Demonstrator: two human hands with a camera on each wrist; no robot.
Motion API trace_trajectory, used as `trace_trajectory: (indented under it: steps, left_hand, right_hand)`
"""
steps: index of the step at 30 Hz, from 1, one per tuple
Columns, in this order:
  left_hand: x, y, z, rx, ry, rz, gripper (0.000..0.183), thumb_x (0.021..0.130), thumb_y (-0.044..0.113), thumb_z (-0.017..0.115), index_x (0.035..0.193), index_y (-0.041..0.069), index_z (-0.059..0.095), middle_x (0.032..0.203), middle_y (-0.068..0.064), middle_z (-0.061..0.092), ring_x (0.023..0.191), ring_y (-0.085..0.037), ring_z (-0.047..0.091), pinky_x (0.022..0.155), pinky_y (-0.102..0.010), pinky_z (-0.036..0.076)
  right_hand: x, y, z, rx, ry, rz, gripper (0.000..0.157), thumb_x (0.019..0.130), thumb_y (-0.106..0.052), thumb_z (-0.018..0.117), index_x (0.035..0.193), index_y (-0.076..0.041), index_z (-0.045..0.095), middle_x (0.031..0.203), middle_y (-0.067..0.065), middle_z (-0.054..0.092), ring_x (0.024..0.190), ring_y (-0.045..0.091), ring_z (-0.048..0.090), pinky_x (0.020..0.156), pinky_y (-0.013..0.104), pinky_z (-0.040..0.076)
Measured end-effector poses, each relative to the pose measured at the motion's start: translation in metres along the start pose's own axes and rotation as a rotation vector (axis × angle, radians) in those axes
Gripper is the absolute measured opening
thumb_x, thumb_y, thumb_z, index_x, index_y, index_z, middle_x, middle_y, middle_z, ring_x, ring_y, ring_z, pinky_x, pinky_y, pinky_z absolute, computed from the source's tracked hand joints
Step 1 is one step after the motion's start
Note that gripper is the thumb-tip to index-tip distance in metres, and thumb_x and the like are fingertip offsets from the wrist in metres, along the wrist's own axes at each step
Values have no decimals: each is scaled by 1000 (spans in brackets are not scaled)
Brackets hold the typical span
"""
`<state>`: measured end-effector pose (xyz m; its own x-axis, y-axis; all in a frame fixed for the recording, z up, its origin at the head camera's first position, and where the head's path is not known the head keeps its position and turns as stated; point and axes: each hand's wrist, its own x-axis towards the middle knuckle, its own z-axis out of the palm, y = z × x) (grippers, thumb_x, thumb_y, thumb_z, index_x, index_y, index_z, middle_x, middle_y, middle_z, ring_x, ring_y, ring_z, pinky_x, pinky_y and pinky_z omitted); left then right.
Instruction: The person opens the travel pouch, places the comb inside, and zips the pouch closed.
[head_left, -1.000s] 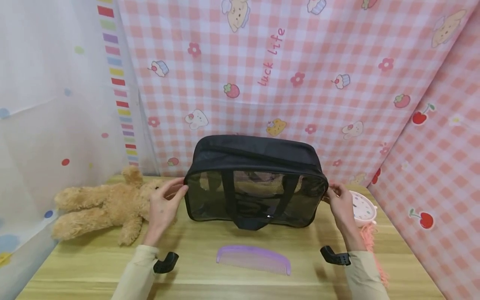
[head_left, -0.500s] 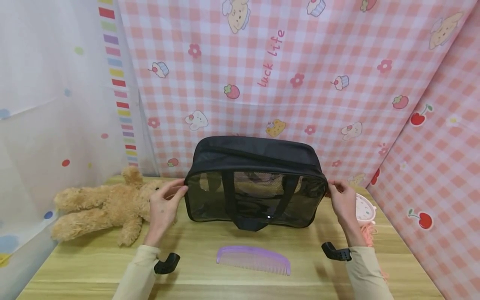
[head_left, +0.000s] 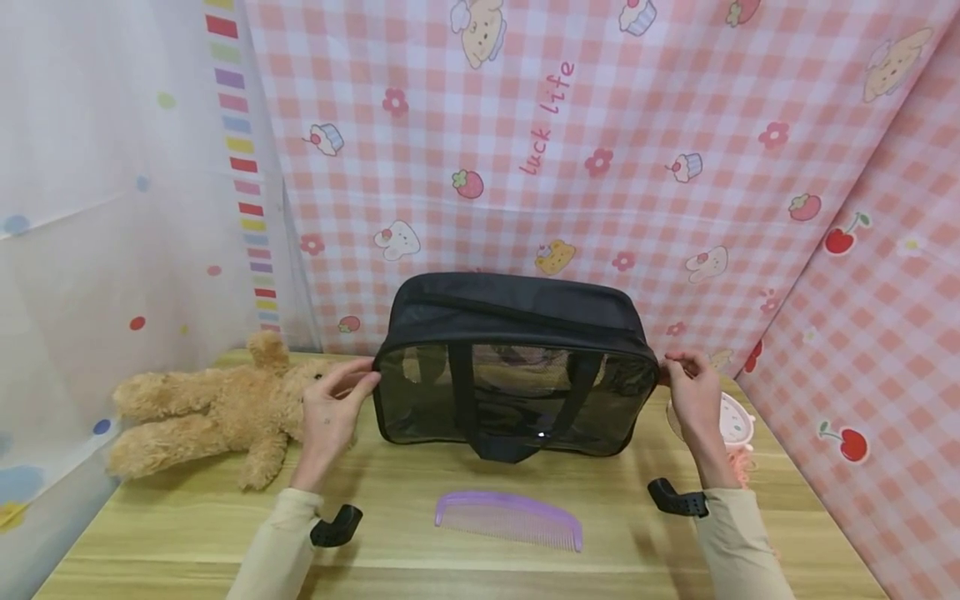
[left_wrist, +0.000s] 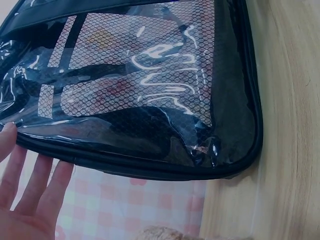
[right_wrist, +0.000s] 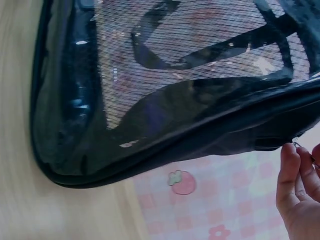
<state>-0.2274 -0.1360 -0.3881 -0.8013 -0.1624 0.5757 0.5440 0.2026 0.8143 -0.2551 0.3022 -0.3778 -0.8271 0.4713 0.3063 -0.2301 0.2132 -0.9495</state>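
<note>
A black bag (head_left: 517, 308) with a see-through front stands upright on the wooden table, its strap handle (head_left: 504, 448) hanging down in front. At its left side my left hand (head_left: 335, 412) holds the upper edge, thumb on the front and fingers behind, as the left wrist view (left_wrist: 37, 200) also shows. My right hand (head_left: 693, 400) is at the upper right corner. In the right wrist view, the right hand's fingers (right_wrist: 290, 172) pinch a small zipper pull (right_wrist: 297, 144) at the bag's side. Mesh (left_wrist: 135, 65) shows through the clear panel.
A purple comb (head_left: 508, 518) lies in front of the bag. To the left lies a tan plush toy (head_left: 240, 408). Right of the bag is a round pink-rimmed object (head_left: 737, 421) with pink strands (head_left: 741, 465) beside it. Patterned cloth (head_left: 517, 208) hangs close behind.
My right hand has shifted slightly up and to the right at the bag's corner. The left hand keeps its hold, and the bag stays in place.
</note>
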Motion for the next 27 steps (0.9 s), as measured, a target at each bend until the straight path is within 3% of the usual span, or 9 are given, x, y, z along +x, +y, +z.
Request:
trace_trajectory:
  steps: [9,16,22,27]
  left_hand:
    - [1,-3,0,-23,20,113,23,85,-6,68,108,-5,69,99,-21,66,88,-17,66,79,-25,55]
    - [1,-8,4,-77,17,195,25,82,-15,65,106,-10,68,102,-24,63,92,-12,64,80,-28,56]
    - [1,-10,4,-95,22,204,25,81,-16,65,106,-11,68,102,-25,62,92,-11,64,79,-27,56]
    - [1,-10,3,-96,21,213,25,81,-16,65,105,-11,68,101,-25,62,91,-12,64,78,-28,56]
  right_hand:
    - [7,-15,-2,9,-22,-83,6,91,6,53,89,5,58,69,-3,61,63,6,60,56,17,53]
    - [5,-19,-9,-135,-57,-100,7,92,-2,55,88,-4,60,71,-8,63,67,5,62,57,16,50]
    - [9,-24,-13,-275,-103,-129,18,92,-8,54,97,7,63,71,-10,65,68,3,62,58,13,47]
    - [13,-28,-15,-297,-152,-168,22,92,-9,58,100,10,65,76,-5,67,70,2,62,59,12,48]
